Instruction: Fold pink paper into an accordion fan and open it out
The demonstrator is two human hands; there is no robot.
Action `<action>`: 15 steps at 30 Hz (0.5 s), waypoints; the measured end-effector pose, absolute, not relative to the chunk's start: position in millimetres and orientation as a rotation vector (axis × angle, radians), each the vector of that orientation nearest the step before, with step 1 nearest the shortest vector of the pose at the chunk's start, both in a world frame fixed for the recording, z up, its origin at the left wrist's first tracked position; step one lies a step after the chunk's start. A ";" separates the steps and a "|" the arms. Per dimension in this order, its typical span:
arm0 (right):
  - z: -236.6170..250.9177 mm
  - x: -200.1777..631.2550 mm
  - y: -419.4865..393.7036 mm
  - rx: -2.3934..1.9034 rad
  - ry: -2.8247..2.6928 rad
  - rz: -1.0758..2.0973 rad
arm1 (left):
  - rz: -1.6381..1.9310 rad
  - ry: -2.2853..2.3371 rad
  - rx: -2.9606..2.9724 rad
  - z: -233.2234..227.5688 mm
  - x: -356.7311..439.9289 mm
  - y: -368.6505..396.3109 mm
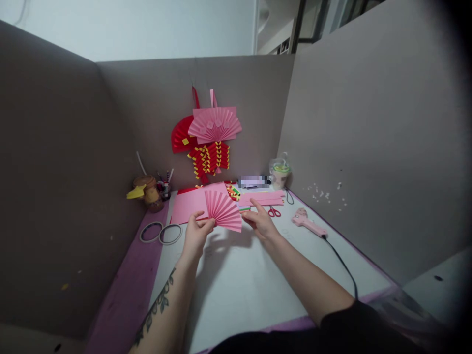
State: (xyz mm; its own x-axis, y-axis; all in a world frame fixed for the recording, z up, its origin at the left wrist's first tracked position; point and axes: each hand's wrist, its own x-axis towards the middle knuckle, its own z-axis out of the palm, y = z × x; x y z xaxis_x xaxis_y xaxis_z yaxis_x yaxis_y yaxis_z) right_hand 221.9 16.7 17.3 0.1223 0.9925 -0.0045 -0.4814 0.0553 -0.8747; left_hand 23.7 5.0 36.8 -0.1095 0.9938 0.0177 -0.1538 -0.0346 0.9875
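The left hand pinches the narrow end of a pleated pink paper fan, holding it spread just above the white table. The right hand is loosely open, its fingers touching the fan's far edge (no firm hold shows). A pink glue gun lies well apart, beside red scissors.

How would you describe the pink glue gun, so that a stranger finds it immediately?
Start at the white table inside the grey partition walls. Look to its right side, beyond the right hand. There lies the pink glue gun, alone near the right wall; unlike the small red scissors nearby, it has a black cable.
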 end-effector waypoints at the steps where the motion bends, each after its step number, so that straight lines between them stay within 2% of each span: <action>1: 16.8 221.2 16.0 -0.854 -0.780 1.318 | 1.376 1.156 1.067 36.0 23.6 5.1; 6: 11.2 213.2 10.7 -0.770 -1.005 1.471 | 1.308 1.142 1.221 30.1 28.3 3.1; 15: -0.4 209.0 14.1 -0.850 -1.062 1.335 | 1.322 1.135 1.467 18.5 34.0 3.3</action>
